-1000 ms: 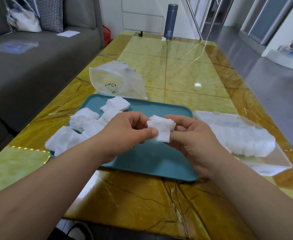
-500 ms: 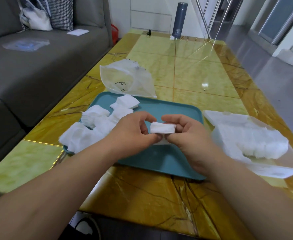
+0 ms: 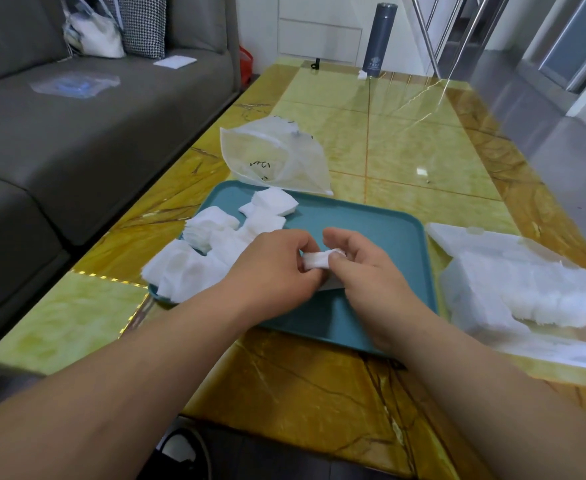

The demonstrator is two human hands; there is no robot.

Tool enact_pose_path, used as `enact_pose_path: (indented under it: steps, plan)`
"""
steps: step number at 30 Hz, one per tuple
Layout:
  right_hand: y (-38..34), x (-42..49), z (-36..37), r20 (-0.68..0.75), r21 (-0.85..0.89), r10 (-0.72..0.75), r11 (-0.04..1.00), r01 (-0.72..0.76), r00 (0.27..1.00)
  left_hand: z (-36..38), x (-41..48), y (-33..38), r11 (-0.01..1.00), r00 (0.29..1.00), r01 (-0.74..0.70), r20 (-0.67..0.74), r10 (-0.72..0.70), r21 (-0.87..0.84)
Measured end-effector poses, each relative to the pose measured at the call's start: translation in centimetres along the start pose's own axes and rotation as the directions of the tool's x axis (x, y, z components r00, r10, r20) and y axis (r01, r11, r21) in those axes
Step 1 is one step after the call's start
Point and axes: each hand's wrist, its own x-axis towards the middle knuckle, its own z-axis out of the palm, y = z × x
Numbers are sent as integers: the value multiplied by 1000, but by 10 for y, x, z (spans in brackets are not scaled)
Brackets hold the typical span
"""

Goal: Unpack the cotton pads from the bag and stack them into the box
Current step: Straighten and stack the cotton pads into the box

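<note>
Cotton pads (image 3: 315, 260) pinched between both hands' fingers (image 3: 333, 260), seemingly a stack.

Teal tray (image 3: 371, 220) on table (image 3: 409, 143); flask (image 3: 382, 36) far end.

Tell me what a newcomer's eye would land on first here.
At the centre, the left hand and right hand pinch a small bundle of white cotton pads above the teal plastic tray. A loose heap of white square pads sprawls over the tray's left end. A clear plastic box packed with pads sits on the yellow marble table to the right.
</note>
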Motion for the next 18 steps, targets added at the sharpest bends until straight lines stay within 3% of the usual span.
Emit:
enact_pose_path:
  steps: [6,10,13,16,18]
  plan:
    - [-1,2,3,-148,-60,-34,998,25,988,0,1,4,997,1000,-20,-4,20,73]
    - [-13,-3,3,-48,-132,-96,987,89,994,-9,-1,6,994,999,15,-35,-11,111]
    - [-20,-12,9,31,-247,-224,943,224,974,-25,-5,8,997,997,13,-78,-7,75]
    - [-22,-15,17,-35,-313,-305,908,280,952,-48,-13,10,999,997,40,-65,-38,34]
    - [-24,-17,20,-71,-318,-276,917,241,958,-73,-19,2,978,989,112,-118,-92,176]
